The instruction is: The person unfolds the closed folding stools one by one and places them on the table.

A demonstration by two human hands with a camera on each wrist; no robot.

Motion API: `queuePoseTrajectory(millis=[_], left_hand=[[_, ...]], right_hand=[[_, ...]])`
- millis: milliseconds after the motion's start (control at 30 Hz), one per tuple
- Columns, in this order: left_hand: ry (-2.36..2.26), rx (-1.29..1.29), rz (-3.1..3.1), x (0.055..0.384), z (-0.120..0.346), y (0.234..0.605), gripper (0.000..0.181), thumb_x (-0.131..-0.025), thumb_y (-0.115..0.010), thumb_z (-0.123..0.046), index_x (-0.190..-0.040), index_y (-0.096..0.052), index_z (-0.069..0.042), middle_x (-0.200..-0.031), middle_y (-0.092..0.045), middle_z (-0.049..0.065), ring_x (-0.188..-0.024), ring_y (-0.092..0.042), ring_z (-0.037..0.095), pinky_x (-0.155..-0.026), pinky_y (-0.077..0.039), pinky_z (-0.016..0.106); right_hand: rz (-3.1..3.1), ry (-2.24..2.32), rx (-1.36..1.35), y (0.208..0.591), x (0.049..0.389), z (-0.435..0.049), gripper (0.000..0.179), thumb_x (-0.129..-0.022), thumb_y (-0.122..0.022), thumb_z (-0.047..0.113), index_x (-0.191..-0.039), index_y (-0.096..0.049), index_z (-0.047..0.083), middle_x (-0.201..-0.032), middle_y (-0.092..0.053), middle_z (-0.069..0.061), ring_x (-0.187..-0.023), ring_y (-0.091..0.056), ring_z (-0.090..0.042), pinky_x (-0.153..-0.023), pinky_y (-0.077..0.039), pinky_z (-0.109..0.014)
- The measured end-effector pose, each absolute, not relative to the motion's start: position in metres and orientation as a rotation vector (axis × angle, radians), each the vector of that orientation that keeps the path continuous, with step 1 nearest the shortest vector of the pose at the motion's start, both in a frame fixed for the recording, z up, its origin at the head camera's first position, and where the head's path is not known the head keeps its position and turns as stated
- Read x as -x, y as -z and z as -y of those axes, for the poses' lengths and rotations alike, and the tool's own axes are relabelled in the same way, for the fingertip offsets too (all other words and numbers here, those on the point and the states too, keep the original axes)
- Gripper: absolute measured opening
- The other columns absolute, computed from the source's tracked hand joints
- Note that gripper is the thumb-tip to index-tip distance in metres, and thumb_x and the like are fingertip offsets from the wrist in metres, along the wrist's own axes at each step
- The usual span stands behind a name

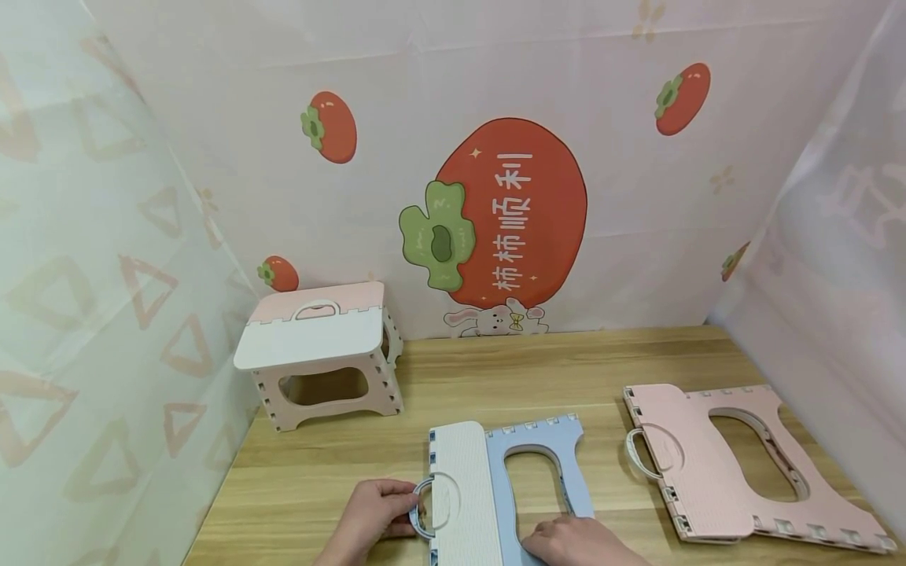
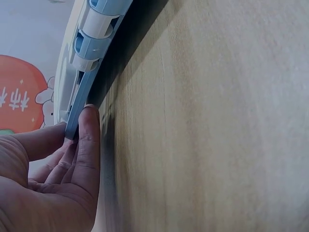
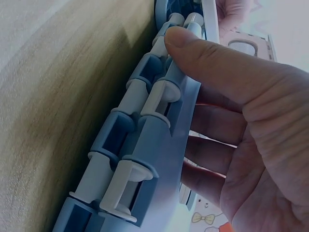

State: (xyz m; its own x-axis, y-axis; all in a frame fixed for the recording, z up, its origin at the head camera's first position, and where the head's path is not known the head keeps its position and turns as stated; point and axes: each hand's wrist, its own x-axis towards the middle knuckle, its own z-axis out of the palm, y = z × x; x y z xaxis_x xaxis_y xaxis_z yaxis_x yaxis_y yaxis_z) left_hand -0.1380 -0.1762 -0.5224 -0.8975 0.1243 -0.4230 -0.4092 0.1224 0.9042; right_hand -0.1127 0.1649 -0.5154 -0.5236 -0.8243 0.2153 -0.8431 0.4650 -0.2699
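A folded step stool (image 1: 463, 495) with a white top panel and a blue leg panel lies flat at the table's near middle. My left hand (image 1: 371, 511) pinches its loop handle (image 1: 422, 511) between thumb and fingers; the left wrist view shows the blue rim of that handle (image 2: 75, 116) just off the wood. At the stool's near side is my right hand (image 1: 576, 541). The right wrist view shows its thumb over the blue and white hinges (image 3: 137, 130) and the other fingers behind the panel. The stool's near end is cut off in the head view.
On the right lies a folded pink stool (image 1: 708, 464) with its handle out to the left. An unfolded pink and white stool (image 1: 311, 338) stands at the back left. Printed cloth walls (image 1: 623, 275) enclose the wooden table (image 1: 510, 377) on the back and sides.
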Motion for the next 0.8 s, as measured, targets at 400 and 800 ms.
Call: queuePoseTrajectory(millis=[400,800], left_hand=[[-1.869,0.264,-1.92,0.139,0.179,0.523,0.035,-0.097,-0.068,-0.007,-0.123,-0.064,0.016,-0.093,-0.076,0.011,-0.077,-0.073,0.018,-0.072,-0.065,0.037],[-1.932,0.241,-1.843,0.137,0.183,0.525,0.034,-0.097,-0.068,-0.007,-0.123,-0.065,0.015,-0.095,-0.077,0.014,-0.077,-0.074,0.018,-0.074,-0.065,0.037]], right_hand=[[2.777,-0.521,-1.385,0.512,0.103,-0.161,0.037,-0.096,-0.062,0.053,-0.076,-0.06,0.023,-0.065,-0.045,0.02,-0.059,-0.036,0.01,-0.047,-0.026,-0.011],[2.811,-0.55,-1.326,0.511,0.099,-0.16,0.036,-0.097,-0.062,0.051,-0.074,-0.06,0.024,-0.06,-0.038,0.023,-0.053,-0.029,0.013,-0.045,-0.025,-0.009]])
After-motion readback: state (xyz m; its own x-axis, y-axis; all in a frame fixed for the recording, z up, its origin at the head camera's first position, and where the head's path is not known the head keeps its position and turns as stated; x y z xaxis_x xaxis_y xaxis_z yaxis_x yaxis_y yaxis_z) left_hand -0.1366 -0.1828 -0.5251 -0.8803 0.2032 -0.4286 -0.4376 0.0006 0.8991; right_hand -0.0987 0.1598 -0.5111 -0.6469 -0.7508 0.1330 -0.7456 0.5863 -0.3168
